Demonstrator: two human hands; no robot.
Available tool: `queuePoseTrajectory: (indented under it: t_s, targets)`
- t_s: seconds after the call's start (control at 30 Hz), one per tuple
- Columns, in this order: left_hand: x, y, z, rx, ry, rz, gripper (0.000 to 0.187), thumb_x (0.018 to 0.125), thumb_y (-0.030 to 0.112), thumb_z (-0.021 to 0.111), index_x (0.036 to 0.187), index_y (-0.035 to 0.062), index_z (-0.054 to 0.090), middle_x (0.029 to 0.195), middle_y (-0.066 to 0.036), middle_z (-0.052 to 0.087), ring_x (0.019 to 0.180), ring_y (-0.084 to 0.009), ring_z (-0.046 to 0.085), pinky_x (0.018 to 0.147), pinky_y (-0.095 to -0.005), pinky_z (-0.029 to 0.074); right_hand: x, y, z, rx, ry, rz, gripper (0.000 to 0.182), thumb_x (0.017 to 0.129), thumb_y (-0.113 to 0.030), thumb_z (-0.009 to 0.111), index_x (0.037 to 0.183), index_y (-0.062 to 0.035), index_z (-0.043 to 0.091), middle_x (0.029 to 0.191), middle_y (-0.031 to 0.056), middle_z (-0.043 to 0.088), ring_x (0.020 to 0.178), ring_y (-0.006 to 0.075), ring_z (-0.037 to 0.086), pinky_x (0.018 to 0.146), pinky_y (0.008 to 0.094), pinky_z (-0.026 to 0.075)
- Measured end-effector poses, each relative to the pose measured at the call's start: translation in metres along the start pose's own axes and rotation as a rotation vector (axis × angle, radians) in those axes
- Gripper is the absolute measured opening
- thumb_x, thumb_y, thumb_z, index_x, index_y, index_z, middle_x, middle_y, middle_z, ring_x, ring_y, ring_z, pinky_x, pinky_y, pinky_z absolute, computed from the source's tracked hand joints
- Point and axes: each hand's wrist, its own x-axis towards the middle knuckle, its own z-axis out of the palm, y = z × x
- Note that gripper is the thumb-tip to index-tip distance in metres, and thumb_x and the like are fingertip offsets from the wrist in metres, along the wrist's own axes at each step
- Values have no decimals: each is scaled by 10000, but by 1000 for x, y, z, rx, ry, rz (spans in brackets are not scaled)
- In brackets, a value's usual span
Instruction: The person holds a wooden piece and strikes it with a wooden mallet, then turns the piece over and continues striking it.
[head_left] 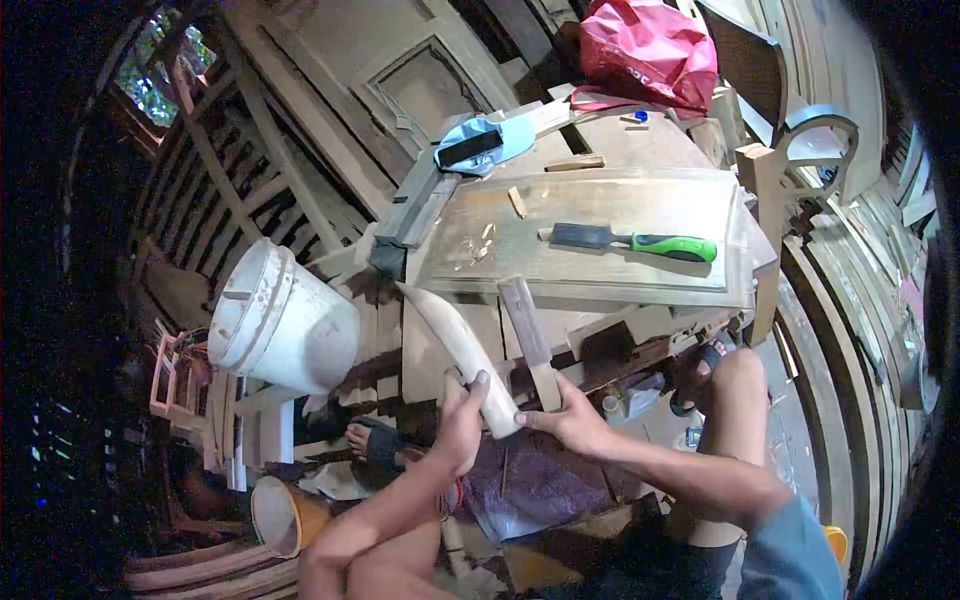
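Both hands are together above my lap, in front of the bench. My left hand [461, 422] is wrapped round the lower part of a pale, curved, tapering wooden piece [455, 335], whose pointed tip faces up and left. My right hand [565, 418] grips a flat wooden stick [526, 325] that points upward beside it; the right thumb touches the blunt lower end of the curved piece. On the bench's wooden panel [590, 200] lie a chisel with a green and black handle [675, 247], a small wood chip [517, 202] and some shavings [478, 247].
A white bucket [300, 325] stands left of the bench. A blue cap [487, 146] and a pink-red bag [650, 55] rest at its back. An orange-rimmed container [290, 515] is at lower left. Long boards [835, 350] lie along the right.
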Motion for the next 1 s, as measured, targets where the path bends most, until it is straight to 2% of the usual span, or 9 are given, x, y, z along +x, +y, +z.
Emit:
queuePoseTrajectory:
  t_s: [0.13, 0.17, 0.2, 0.37, 0.5, 0.67, 0.73, 0.9, 1.0]
  targets:
    - [2, 4, -4, 12, -12, 44, 301, 940, 194, 418, 1183, 51, 315, 1052, -119, 514, 964, -200, 543, 842, -346, 450, 1, -20, -7, 32, 45, 128, 465, 755, -27, 676, 1157, -36, 444, 953, 38, 576, 813, 119, 569, 672, 254, 480]
    - [2, 9, -3, -54, 11, 38, 287, 940, 201, 416, 1172, 53, 335, 1046, -110, 513, 979, -204, 537, 856, -353, 442, 1, -22, -10, 47, 73, 185, 445, 771, 28, 619, 1172, -8, 428, 1014, 64, 570, 919, 151, 552, 822, 290, 458]
    - [1, 12, -3, -119, 34, 30, 275, 940, 209, 413, 1160, 55, 354, 1041, -102, 512, 994, -208, 531, 869, -360, 434, 3, -23, -14, 48, 74, 186, 445, 771, 28, 619, 1172, -8, 428, 1014, 64, 570, 919, 151, 552, 822, 290, 458]
    - [21, -9, -54, -216, 21, 106, 428, 926, 357, 418, 1235, 61, 397, 1265, -119, 441, 1166, -269, 435, 999, -448, 335, 9, -26, -34, -75, 134, -53, 418, 751, 41, 576, 1147, -17, 454, 964, 47, 563, 921, 137, 533, 830, 272, 426]
    - [7, 15, -41, -240, 167, 105, 277, 897, 283, 482, 1045, 64, 563, 1060, -141, 587, 1075, -289, 526, 982, -502, 365, 11, -42, -42, -183, 187, -131, 374, 753, 44, 558, 1113, -8, 471, 959, 53, 564, 910, 133, 532, 837, 263, 418]
    - [10, -2, -75, -83, 188, -17, 348, 827, 210, 509, 1079, -28, 543, 1055, -173, 597, 986, -316, 581, 914, -490, 437, 13, -57, -48, -184, 317, -127, 377, 768, 39, 559, 1130, -4, 460, 959, 58, 570, 904, 123, 533, 812, 264, 425]
    - [-2, 20, -63, -78, -154, -116, 448, 793, 235, 524, 1131, -59, 506, 1071, -206, 586, 982, -327, 581, 900, -463, 448, 16, -49, -56, -195, 313, -217, 355, 785, 12, 575, 1119, -2, 458, 948, 60, 567, 888, 123, 531, 797, 264, 430]
    - [-8, 19, -74, -75, -378, -143, 691, 779, 416, 536, 1262, -55, 389, 1170, -244, 519, 1016, -355, 550, 845, -440, 461, 19, -53, -55, -191, 494, -290, 326, 796, -54, 627, 1073, -8, 463, 904, 57, 550, 843, 139, 514, 767, 279, 426]
    - [-12, 17, -77, -258, -674, -265, 879, 734, 542, 569, 1329, -42, 291, 1243, -236, 456, 1046, -360, 524, 889, -424, 431, 22, -48, -57, -211, 562, -333, 298, 794, -62, 632, 1039, -18, 468, 882, 55, 534, 809, 138, 506, 728, 281, 430]
